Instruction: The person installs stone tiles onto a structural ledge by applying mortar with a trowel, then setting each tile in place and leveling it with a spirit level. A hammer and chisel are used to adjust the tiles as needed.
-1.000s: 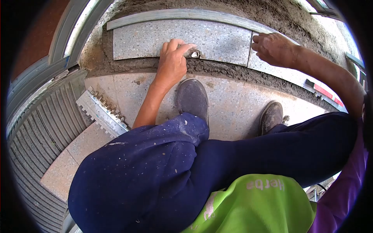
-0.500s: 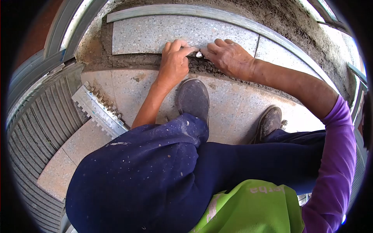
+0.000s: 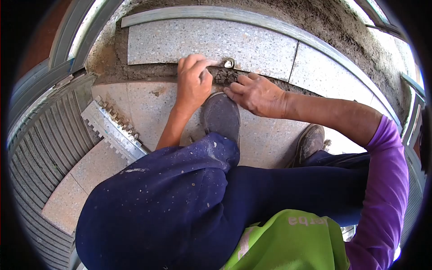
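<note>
My left hand (image 3: pixel 194 80) is over the mortar gap, its fingers curled and the foremost one reaching to a small round object (image 3: pixel 228 63) with a pale shiny centre and a dark rim. That object sits at the front edge of a speckled tile (image 3: pixel 207 40). Lower and to the right, my right hand (image 3: pixel 256 93) is closed, fingertips bent toward the thumb just above my shoe toe (image 3: pixel 221 114). What those fingers hold, if anything, is hidden. Dark mortar (image 3: pixel 157 72) fills the strip between this tile and the front row of tiles (image 3: pixel 261 130).
A long grey strip (image 3: pixel 216 12) borders the far tile. To the left lies a notched trowel (image 3: pixel 114 129) with mortar on its teeth, beside a loose tile (image 3: pixel 85 180) and a ribbed grey surface (image 3: pixel 45 148). Rough mortar (image 3: pixel 342 45) covers the back right.
My right hand has pulled back from the small round object, down and to the right. My left hand has shifted slightly left and remains by the object, which now shows more fully.
</note>
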Action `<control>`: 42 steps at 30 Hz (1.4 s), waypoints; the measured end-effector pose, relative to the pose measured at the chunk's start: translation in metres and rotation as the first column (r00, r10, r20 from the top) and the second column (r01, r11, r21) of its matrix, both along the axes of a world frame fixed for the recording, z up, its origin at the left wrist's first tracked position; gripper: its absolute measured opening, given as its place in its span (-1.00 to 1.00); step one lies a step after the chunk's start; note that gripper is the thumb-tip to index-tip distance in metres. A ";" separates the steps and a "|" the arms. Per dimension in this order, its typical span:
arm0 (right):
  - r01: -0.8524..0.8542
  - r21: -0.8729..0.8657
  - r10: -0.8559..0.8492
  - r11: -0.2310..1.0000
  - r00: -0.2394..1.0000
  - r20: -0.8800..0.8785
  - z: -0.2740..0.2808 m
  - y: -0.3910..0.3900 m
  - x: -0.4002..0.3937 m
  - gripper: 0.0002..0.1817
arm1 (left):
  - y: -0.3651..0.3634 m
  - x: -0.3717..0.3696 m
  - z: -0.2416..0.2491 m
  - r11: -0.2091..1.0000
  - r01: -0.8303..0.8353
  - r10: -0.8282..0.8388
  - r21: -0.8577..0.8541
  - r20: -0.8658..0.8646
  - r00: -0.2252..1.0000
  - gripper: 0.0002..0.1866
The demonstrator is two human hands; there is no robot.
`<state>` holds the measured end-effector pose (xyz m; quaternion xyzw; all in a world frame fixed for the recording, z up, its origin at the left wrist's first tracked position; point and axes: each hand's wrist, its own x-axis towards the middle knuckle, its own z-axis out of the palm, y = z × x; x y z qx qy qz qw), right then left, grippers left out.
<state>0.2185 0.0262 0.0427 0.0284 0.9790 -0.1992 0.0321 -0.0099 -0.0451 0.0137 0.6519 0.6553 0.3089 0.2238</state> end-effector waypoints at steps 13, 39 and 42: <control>-0.002 -0.066 0.013 0.998 0.986 0.164 0.022 0.037 0.057 -0.73 | -0.017 -0.014 0.011 0.982 -0.188 0.187 0.019 0.033 0.982 -0.82; -0.037 0.008 0.028 0.999 0.854 0.519 0.037 0.079 0.111 -0.80 | -0.002 -0.010 0.002 0.999 -0.039 0.039 -0.015 -0.056 0.998 -0.83; 0.252 -0.109 -0.127 0.961 0.760 0.638 0.059 0.102 0.124 -0.74 | -0.005 -0.020 -0.003 0.999 -0.039 0.039 -0.003 -0.091 0.995 -0.85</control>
